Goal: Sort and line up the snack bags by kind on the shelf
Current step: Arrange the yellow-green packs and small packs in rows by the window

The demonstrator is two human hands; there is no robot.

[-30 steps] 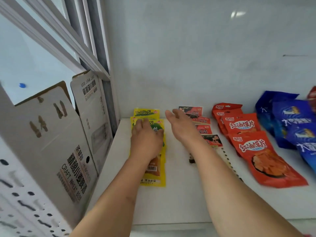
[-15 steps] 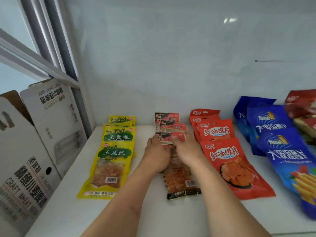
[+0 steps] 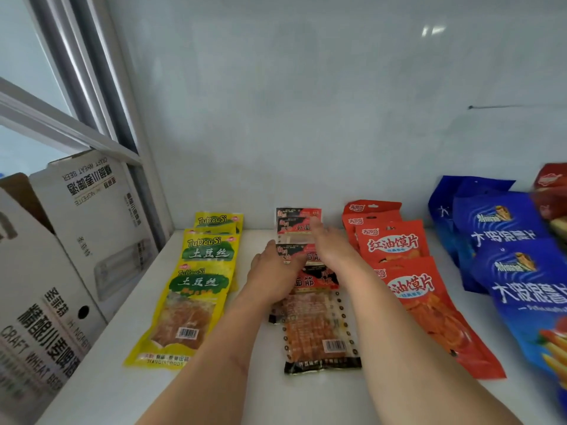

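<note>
Snack bags lie in rows running front to back on a white shelf point(image 3: 214, 394). From left to right stand yellow bags point(image 3: 196, 305), black-and-red bags point(image 3: 320, 335), orange-red bags point(image 3: 429, 320) and blue bags point(image 3: 521, 289). My left hand point(image 3: 271, 279) rests flat on the left side of the black-and-red row, its thumb over a bag's top edge. My right hand point(image 3: 331, 246) lies on the same row further back, fingers stretched toward the rearmost bags. Neither hand lifts a bag. Both arms hide the middle of that row.
Printed cardboard beer boxes point(image 3: 76, 246) stand just left of the shelf beside a window frame. A pale wall point(image 3: 306, 133) closes the back. A dark red bag point(image 3: 552, 185) sits at the far right edge, over the blue ones.
My left hand left the yellow row and joined the right on the black-and-red row. The right hand has since slid further back along it. The view shifted right.
</note>
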